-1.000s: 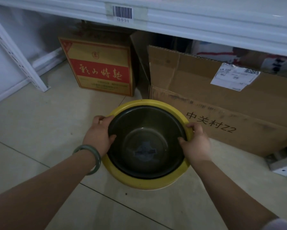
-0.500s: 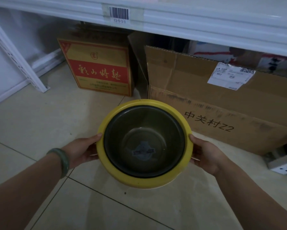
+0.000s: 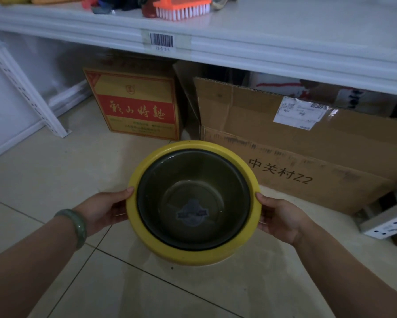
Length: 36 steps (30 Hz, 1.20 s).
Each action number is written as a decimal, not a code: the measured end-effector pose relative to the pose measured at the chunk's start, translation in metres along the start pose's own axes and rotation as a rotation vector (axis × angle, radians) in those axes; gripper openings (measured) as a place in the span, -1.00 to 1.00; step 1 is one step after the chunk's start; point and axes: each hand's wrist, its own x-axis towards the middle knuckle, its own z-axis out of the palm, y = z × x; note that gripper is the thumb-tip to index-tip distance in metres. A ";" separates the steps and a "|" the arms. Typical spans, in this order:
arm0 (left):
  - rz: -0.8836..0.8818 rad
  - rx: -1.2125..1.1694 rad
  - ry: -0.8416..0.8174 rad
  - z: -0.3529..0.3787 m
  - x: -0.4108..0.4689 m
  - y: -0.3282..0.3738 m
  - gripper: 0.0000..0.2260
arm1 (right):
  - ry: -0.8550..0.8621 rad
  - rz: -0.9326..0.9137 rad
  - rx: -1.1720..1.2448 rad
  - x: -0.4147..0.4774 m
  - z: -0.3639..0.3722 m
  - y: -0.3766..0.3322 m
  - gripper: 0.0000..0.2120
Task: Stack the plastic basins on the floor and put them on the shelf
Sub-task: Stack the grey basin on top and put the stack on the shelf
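Note:
A dark basin (image 3: 192, 200) sits nested inside a yellow basin (image 3: 135, 223), and the stack is held above the tiled floor. My left hand (image 3: 103, 211) grips the yellow rim on the left, thumb on top. On the opposite side my right hand (image 3: 277, 216) holds the rim the same way. A white shelf (image 3: 284, 40) runs across the top of the view, above and beyond the basins.
An orange brush (image 3: 181, 6) and other small items lie on the shelf's left part. Under the shelf stand a red-and-yellow carton (image 3: 135, 106) and a large brown cardboard box (image 3: 307, 143). A white slanted shelf post (image 3: 25, 88) is at left, a white perforated metal part (image 3: 388, 221) at right.
My hands moved from the dark basin's rim to the outer yellow rim. The stack has since risen off the floor, and my view has tilted up so the shelf top shows.

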 end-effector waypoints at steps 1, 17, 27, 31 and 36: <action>-0.003 -0.029 -0.011 -0.001 -0.003 0.003 -0.79 | -0.029 0.001 0.018 -0.003 0.000 -0.003 -0.63; 0.108 -0.190 -0.137 -0.023 -0.117 0.090 -0.69 | -0.247 0.045 0.005 -0.120 0.026 -0.084 -0.76; 0.221 -0.117 -0.107 -0.019 -0.187 0.158 -0.66 | -0.298 -0.024 0.010 -0.191 0.038 -0.135 -0.38; 0.265 -0.068 -0.165 -0.012 -0.206 0.194 -0.42 | -0.312 -0.075 -0.012 -0.217 0.040 -0.164 -0.43; 0.352 0.005 -0.231 0.010 -0.226 0.245 -0.38 | -0.316 -0.156 -0.021 -0.251 0.035 -0.213 -0.37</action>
